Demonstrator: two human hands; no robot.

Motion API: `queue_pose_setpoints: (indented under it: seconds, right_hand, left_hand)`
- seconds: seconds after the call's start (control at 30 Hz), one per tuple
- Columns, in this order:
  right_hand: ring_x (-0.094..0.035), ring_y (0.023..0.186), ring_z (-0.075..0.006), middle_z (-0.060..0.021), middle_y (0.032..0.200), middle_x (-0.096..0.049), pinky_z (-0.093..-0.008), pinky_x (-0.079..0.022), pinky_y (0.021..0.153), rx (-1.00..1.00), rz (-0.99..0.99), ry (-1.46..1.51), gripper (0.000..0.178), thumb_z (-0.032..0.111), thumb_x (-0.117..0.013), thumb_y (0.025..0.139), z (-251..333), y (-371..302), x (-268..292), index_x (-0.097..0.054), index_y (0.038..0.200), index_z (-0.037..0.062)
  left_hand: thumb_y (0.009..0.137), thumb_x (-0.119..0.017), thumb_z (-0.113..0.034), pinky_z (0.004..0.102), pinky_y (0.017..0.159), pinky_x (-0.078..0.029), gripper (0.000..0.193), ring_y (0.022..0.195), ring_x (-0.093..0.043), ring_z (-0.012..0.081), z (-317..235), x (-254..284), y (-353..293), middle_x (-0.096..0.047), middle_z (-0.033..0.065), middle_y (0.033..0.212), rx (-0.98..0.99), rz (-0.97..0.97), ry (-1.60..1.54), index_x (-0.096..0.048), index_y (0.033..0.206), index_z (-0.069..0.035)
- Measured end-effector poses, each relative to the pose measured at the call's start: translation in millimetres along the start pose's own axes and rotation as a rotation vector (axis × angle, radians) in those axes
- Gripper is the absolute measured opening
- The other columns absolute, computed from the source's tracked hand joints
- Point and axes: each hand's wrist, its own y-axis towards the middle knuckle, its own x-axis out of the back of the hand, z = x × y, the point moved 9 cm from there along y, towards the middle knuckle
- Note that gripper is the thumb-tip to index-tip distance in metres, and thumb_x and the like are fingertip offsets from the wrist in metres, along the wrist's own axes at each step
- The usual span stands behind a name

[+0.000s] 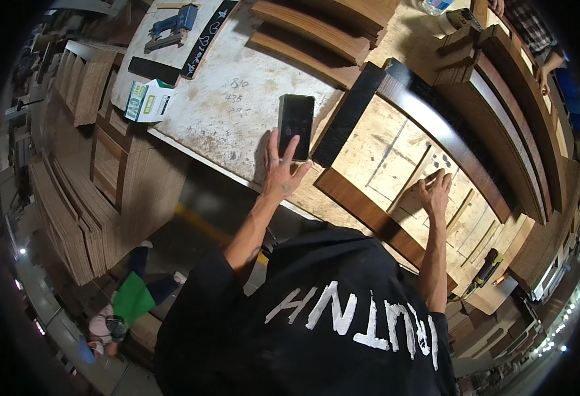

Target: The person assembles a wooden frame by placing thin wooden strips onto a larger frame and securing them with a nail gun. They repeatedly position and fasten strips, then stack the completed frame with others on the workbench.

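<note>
My left hand (282,177) reaches over the pale worktable (204,125) with its fingers spread, fingertips on the lower end of a black smartphone (298,115). My right hand (436,193) is bent down toward the bare wooden board (395,142), its fingertips drawn together; anything between them is hidden. Just beyond those fingertips lie several small dark pieces (442,160). Around this spot stand a black board (348,117), a brown wooden strip (362,201) nearer me and a glossy dark curved rail (445,129) on the far side.
A blue nail gun (174,26), a black strip (207,39) and a small white-green box (150,101) lie at the far left. Curved wooden parts (310,43) are stacked behind. A yellow-black tool (488,267) lies at right. Another person's hand (544,78) shows at upper right.
</note>
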Motion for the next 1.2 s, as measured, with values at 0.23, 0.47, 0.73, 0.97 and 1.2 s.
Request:
queue_pose_setpoints:
  seconds: [0.23,0.47,0.73,0.97,1.2]
  right_hand:
    - [-0.025,0.148,-0.0534,-0.04,0.159,-0.021,-0.052,-0.037,0.117,0.008,0.042,-0.018,0.084,0.038,-0.067,0.094,4.8,0.6,-0.4,-0.026,0.155,-0.0038]
    - [-0.026,0.148,-0.053,-0.04,0.158,-0.022,-0.0518,-0.037,0.117,-0.009,0.052,-0.032,0.084,0.038,-0.066,0.094,7.4,2.6,0.5,-0.026,0.155,-0.0038]
    - [-0.024,0.149,-0.0521,-0.0399,0.158,-0.023,-0.0492,-0.033,0.12,-0.05,0.094,-0.004,0.085,0.04,-0.067,0.093,12.9,0.7,7.5,-0.028,0.154,-0.0052]
    - [-0.024,0.148,-0.0537,-0.0441,0.156,-0.023,-0.048,-0.027,0.123,-0.021,0.079,-0.028,0.088,0.04,-0.066,0.094,9.5,2.2,4.8,-0.026,0.154,-0.0092]
    - [-0.029,0.144,-0.058,-0.0446,0.154,-0.025,-0.0543,-0.041,0.113,0.013,0.009,-0.043,0.082,0.035,-0.068,0.092,7.1,5.0,0.6,-0.027,0.152,-0.004]
  left_hand:
    - [0.094,-0.067,-0.043,0.0653,0.113,-0.024,0.069,0.142,-0.025,0.0529,9.1,22.4,5.7,-0.022,0.0293,0.158,0.18,-0.21,0.312,-0.044,0.144,-0.001]
    - [0.096,-0.065,-0.046,0.0671,0.112,-0.023,0.07,0.144,-0.024,0.0516,9.2,16.5,3.5,-0.017,0.0272,0.163,0.14,-0.137,0.249,-0.044,0.149,-0.007]
    - [0.093,-0.07,-0.043,0.0648,0.111,-0.026,0.062,0.144,-0.025,0.0497,-5.2,13.7,9.1,-0.019,0.0257,0.163,-0.009,-0.106,0.164,-0.052,0.148,-0.021]
    - [0.097,-0.06,-0.048,0.0657,0.114,-0.02,0.071,0.147,-0.02,0.0501,7.0,9.1,4.8,-0.02,0.0299,0.16,0.084,-0.133,0.337,-0.041,0.152,-0.008]
    - [0.099,-0.057,-0.049,0.0699,0.113,-0.019,0.072,0.148,-0.016,0.0517,14.0,21.8,6.9,-0.013,0.0307,0.162,0.184,-0.142,0.298,-0.04,0.153,-0.004]
